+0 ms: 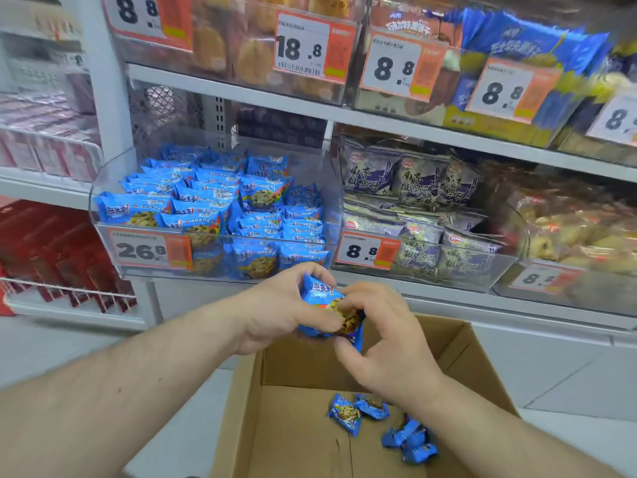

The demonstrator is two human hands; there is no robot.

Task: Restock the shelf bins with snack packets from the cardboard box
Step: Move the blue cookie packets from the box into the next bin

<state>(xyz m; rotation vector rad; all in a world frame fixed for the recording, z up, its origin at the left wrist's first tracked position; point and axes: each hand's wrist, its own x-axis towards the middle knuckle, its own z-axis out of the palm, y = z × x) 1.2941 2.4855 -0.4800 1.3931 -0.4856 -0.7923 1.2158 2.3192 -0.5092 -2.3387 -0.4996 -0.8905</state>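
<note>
shelf bin [103,232] of blue cookie packs nearly full | cardboard box [458,343] below, few loose packets [344,414] left | left hand [275,315] and right hand [386,343] both grip a bunch of snack packets [322,305] above box | risk: loose bunch; one may slip back into the box

Price tags: white-and-orange cards reading 26.8 [150,251], 18.8 [312,50] and 8.8 [368,251], clipped to bin fronts. Red boxed goods [58,257]: stacked on wire-fronted racks at far left. White upright post [110,108]: between the racks and the bins. Pale tiled floor [568,374]: lower right, partly blurred.
</note>
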